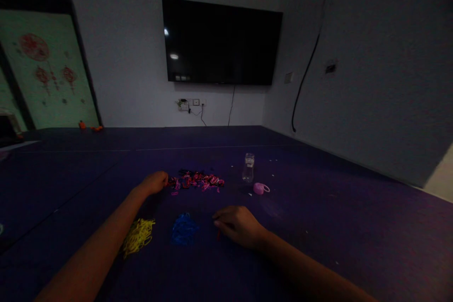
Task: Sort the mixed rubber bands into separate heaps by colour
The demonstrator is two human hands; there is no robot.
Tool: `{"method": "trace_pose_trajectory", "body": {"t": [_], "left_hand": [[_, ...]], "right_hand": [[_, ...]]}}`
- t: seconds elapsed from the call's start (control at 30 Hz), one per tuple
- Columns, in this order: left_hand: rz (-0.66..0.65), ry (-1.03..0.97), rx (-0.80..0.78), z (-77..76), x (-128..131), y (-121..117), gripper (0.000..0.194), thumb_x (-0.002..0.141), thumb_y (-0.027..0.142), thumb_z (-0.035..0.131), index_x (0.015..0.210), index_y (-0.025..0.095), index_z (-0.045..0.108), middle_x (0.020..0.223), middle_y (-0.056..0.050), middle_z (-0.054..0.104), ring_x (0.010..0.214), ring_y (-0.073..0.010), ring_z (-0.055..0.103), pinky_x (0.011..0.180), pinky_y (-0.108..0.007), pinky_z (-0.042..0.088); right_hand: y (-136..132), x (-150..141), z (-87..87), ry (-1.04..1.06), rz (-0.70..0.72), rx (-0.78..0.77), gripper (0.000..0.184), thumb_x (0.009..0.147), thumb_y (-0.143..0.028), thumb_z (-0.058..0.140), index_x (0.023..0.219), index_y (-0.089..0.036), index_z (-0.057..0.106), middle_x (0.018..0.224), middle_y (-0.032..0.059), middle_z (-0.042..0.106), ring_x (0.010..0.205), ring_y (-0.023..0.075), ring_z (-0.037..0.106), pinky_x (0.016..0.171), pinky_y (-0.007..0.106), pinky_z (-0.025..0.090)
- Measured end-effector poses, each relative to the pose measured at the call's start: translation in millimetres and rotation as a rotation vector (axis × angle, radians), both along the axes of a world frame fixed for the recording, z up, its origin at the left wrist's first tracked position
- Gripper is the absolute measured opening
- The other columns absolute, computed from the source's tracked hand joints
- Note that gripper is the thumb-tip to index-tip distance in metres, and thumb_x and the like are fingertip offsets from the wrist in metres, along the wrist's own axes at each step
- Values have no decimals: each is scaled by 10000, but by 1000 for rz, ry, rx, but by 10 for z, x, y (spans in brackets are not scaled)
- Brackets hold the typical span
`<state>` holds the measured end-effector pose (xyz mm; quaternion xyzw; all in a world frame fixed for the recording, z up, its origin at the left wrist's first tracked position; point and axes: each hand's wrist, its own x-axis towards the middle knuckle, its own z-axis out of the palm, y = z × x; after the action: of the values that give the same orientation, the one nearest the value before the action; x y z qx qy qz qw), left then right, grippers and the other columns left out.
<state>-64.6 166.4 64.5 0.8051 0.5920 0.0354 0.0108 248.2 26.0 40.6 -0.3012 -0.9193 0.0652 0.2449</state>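
Think of the blue pile of stringy bits as the middle of a clock, lying on the purple floor. At 9 o'clock is the yellow pile, and the left arm cuts across its outer side and hides some of it. Just past 12 o'clock is a messy pile of little loops, pink, red and black all mixed up. The left hand is at 11 o'clock, at the near end of that mixed pile, with its fingers curled in. I can't tell if it has a loop in it.

The right hand is at 3 o'clock, low over the floor. Its thumb and finger tips are close, and a thin red bit shows by the thumb (it is too dark to tell if the hand holds it).

At 2 o'clock is a pink cap with a ring on it, and a clear bottle stands up just behind it. Both are past the right hand, so they stand in the way on that side. Small white crumbs are dotted around them. Far off at 12 o'clock a big black TV hangs on the wall. Orange things sit between 10 and 11 o'clock, by a green door.
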Motion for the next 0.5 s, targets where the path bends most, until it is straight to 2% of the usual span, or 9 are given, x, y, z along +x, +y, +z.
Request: {"method": "trace_pose_trajectory", "body": {"t": [0.33, 0.5], "left_hand": [[16, -67, 33, 114, -96, 97, 149, 889, 256, 535, 854, 119, 583, 860, -26, 591, 761, -148, 574, 709, -324, 474], [13, -122, 28, 94, -86, 101, 183, 893, 298, 524, 893, 121, 573, 876, -30, 581, 748, -146, 564, 688, -315, 469]], "right_hand": [[0, 2, -7, 14, 9, 0, 279, 900, -252, 414, 849, -175, 678, 1026, 63, 676, 936, 145, 621, 807, 231, 462], [-8, 2, 8, 10, -1, -6, 287, 904, -256, 407, 856, -178, 680, 1031, 61, 675, 937, 145, 620, 806, 234, 463]]}}
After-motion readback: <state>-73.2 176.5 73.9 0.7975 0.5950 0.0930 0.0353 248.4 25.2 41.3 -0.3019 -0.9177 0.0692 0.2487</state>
